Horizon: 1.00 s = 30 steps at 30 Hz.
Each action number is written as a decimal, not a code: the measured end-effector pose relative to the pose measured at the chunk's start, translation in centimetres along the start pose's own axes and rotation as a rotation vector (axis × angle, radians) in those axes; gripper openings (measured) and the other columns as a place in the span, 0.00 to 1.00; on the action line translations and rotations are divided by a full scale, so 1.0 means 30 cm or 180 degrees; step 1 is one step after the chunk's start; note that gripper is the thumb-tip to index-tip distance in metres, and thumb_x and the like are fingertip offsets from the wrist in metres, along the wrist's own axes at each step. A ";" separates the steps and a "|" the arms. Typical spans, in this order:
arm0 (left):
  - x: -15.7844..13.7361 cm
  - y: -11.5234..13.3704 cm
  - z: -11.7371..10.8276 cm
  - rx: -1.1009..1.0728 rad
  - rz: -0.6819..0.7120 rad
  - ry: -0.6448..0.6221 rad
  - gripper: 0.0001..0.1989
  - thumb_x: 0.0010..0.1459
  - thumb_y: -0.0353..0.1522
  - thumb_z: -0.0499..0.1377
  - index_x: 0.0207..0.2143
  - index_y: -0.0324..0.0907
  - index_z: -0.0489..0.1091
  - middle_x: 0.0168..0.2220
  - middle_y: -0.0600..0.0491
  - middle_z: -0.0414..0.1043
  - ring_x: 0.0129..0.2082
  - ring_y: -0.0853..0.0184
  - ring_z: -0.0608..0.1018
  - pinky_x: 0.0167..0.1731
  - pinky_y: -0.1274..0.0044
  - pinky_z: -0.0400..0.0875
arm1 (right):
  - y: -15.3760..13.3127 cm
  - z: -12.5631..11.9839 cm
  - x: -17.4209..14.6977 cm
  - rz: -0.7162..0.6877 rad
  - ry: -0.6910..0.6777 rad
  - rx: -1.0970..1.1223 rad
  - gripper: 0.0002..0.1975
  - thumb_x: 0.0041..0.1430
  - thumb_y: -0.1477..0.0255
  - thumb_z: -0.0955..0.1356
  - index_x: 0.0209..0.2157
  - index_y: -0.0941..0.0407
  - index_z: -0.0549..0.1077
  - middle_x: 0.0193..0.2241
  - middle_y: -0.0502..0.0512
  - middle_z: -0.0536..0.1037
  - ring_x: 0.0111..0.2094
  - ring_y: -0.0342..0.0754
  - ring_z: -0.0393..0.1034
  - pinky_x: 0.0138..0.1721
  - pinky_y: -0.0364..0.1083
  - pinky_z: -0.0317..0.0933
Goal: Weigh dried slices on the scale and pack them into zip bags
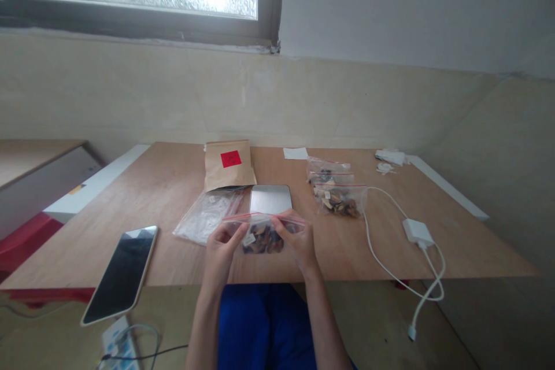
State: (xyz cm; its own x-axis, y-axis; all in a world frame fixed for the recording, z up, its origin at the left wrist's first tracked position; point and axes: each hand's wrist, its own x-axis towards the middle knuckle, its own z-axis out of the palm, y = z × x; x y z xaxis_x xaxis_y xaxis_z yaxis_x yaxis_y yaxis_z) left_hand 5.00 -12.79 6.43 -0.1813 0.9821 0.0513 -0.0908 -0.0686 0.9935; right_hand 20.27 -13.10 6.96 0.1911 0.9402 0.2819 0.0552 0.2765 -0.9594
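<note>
My left hand (pixel 222 247) and right hand (pixel 300 238) pinch a clear bag (pixel 262 233) of brown pieces (pixel 269 241). A silver-topped slab (pixel 271 199) lies beyond my grip, filled bags (pixel 339 201) rightward.

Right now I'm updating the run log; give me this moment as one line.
left hand: pinching bag near top | right hand: pinching same bag near top | brown pieces: inside bag | phone: left, on table
</note>
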 end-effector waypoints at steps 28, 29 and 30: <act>-0.019 0.039 0.018 0.0035 0.0213 -0.0138 0.15 0.49 0.42 0.60 0.32 0.40 0.76 0.30 0.50 0.77 0.34 0.63 0.77 0.36 0.75 0.71 | 0.017 -0.037 0.017 0.0067 -0.0283 0.0232 0.08 0.50 0.66 0.69 0.26 0.57 0.73 0.25 0.48 0.74 0.29 0.43 0.70 0.30 0.40 0.64; -0.020 0.040 0.019 0.0057 0.0242 -0.0112 0.15 0.49 0.42 0.60 0.32 0.40 0.76 0.31 0.50 0.77 0.34 0.63 0.77 0.36 0.75 0.71 | 0.020 -0.036 0.018 0.0036 -0.0285 0.0215 0.07 0.51 0.66 0.69 0.27 0.57 0.73 0.26 0.49 0.74 0.30 0.43 0.71 0.31 0.40 0.64; -0.021 0.040 0.022 0.0076 0.0268 -0.0073 0.15 0.49 0.42 0.60 0.32 0.40 0.76 0.31 0.50 0.77 0.34 0.63 0.77 0.36 0.74 0.72 | 0.022 -0.036 0.018 -0.0004 -0.0307 0.0202 0.07 0.51 0.67 0.69 0.28 0.56 0.74 0.27 0.49 0.75 0.31 0.43 0.71 0.33 0.41 0.64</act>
State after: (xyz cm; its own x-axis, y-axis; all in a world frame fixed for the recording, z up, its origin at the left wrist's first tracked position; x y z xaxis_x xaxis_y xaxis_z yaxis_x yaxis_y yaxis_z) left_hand 5.64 -13.39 7.66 -0.1650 0.9768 0.1368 -0.0527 -0.1473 0.9877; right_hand 21.46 -12.61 6.46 0.0956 0.9538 0.2848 -0.0072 0.2868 -0.9580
